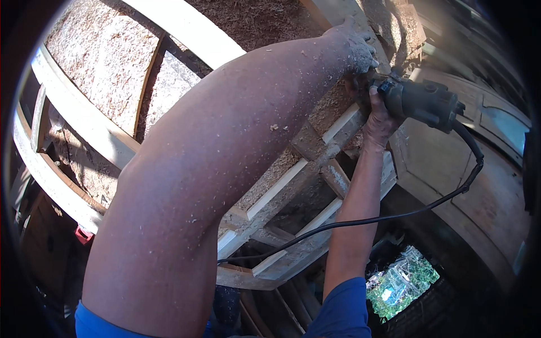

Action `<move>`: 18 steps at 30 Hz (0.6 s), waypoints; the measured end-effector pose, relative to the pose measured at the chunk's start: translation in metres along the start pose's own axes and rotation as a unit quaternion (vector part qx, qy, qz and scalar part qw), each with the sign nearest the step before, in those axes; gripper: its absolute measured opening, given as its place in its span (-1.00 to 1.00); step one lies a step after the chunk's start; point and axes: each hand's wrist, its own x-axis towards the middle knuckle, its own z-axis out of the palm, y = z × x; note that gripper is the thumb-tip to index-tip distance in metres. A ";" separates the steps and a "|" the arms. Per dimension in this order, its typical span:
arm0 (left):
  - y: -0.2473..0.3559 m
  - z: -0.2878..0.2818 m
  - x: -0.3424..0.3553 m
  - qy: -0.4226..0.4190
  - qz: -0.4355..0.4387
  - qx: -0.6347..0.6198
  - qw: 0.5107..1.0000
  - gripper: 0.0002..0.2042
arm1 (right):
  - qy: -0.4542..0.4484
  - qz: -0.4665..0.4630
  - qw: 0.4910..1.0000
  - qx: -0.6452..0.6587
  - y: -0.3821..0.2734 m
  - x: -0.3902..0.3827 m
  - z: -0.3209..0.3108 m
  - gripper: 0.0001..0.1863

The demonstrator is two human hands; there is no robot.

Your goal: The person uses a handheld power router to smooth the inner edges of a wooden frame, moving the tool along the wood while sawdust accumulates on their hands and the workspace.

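I am watching the right hand (383,119) clasping a dark, corded power tool (426,102), its thumb lying along the near side while its other fingers are mostly hiding behind the body. The tool is sitting at the upper right, beside the slatted wooden frame (279,188). The left hand (356,49), caked in sawdust, is reaching the tool's far end with fingers curling downward; I am unable to tell whether it is grasping the tool or only pressing on wood. Those fingers are hiding the working end from me. The left arm is blocking much of the frame and the cord's (434,207) far end, the lower edge is cutting off both blue sleeves (341,310), and the upper right is blurring.
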 end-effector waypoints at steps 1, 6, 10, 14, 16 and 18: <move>-0.001 0.001 0.001 0.001 -0.004 -0.001 1.000 -0.34 | -0.005 -0.003 1.000 0.005 0.001 0.001 0.001 -0.27; 0.006 0.003 0.004 -0.007 -0.025 0.010 1.000 -0.41 | -0.010 0.000 1.000 0.010 0.009 0.001 -0.004 -0.26; 0.007 -0.003 0.006 -0.046 -0.030 0.016 0.998 -0.14 | -0.003 0.010 1.000 0.007 0.014 0.001 -0.009 -0.25; 0.010 -0.005 0.007 -0.047 -0.029 0.009 0.998 -0.14 | 0.003 0.029 0.999 0.013 0.018 0.000 -0.015 -0.25; 0.010 -0.003 0.005 -0.050 -0.036 0.014 0.998 -0.16 | 0.003 0.032 0.999 0.019 0.018 -0.002 -0.010 -0.26; 0.010 -0.002 0.005 -0.049 -0.040 0.012 0.998 -0.19 | 0.006 0.026 0.999 0.019 0.017 -0.003 -0.010 -0.27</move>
